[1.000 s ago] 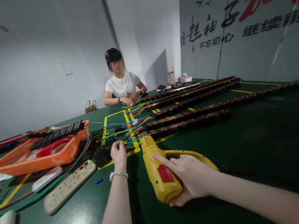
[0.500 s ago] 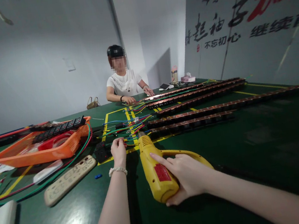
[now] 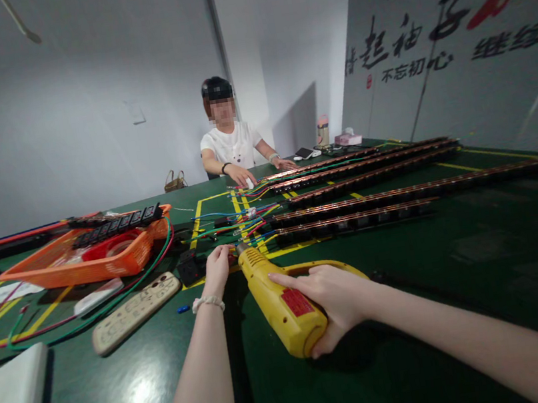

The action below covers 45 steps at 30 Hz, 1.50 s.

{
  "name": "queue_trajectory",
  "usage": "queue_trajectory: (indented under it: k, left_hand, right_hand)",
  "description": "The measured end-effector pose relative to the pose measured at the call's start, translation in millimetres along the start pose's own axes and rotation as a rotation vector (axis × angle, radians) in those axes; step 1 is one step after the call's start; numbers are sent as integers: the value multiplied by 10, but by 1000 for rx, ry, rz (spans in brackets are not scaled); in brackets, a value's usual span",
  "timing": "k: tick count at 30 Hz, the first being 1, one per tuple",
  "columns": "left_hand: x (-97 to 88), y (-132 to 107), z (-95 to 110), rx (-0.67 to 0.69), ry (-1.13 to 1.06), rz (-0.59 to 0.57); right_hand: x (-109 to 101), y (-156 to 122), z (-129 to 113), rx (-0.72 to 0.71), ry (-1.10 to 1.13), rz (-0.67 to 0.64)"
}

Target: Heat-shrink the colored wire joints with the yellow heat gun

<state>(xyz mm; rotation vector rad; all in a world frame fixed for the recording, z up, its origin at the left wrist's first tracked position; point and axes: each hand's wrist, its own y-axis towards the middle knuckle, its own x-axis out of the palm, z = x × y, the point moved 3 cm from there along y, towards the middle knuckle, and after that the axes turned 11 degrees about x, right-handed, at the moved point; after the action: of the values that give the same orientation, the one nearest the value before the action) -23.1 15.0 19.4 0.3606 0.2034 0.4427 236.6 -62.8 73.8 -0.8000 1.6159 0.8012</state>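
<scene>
My right hand (image 3: 331,296) is wrapped round the body of a yellow heat gun (image 3: 274,302) with a red label. Its metal nozzle (image 3: 241,248) points away from me, close beside the fingers of my left hand (image 3: 219,267). Those fingers are pinched together on thin coloured wires (image 3: 268,236), which run to the end of the nearest long black strip (image 3: 353,221) with copper lines along it. The exact spot that the left fingers grip is partly hidden. A black block (image 3: 189,268) sits just left of my left hand.
An orange basket (image 3: 72,274) holding black and red parts stands at left. Nearer lie a beige power strip (image 3: 137,313), a small blue piece (image 3: 183,309) and a white device (image 3: 16,401). Across the green table, a person (image 3: 233,146) handles more strips (image 3: 364,163).
The heat gun's nozzle has swung left, nearer to my left fingers. My view has turned slightly left. The person opposite has moved a hand over the strip ends.
</scene>
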Motion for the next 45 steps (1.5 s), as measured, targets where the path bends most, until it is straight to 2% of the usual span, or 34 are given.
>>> queue_trajectory:
  k: [5, 11, 21, 30, 36, 39, 42, 45]
  left_hand:
    - [-1, -1, -40, 49, 86, -40]
    - [18, -1, 10, 112, 180, -109]
    - [28, 12, -41, 84, 204, -57]
    - [51, 12, -13, 47, 247, -65]
    - [72, -18, 36, 51, 200, -50]
    - [42, -24, 53, 29, 28, -65]
    - [1, -30, 57, -33, -155, -127]
    - [-29, -33, 49, -52, -151, -206]
  right_hand:
    - [-13, -18, -15, -10, 21, 6]
    - [-44, -134, 44, 36, 47, -18]
    - [-100, -495, 197, 223, 8, -44]
    - [-83, -495, 182, 241, 5, -64]
    - [-73, -512, 209, 236, -2, -52]
    - [-71, -505, 190, 241, -5, -55]
    - [-72, -468, 117, 232, 5, -48]
    - [-63, -399, 25, 201, 22, -30]
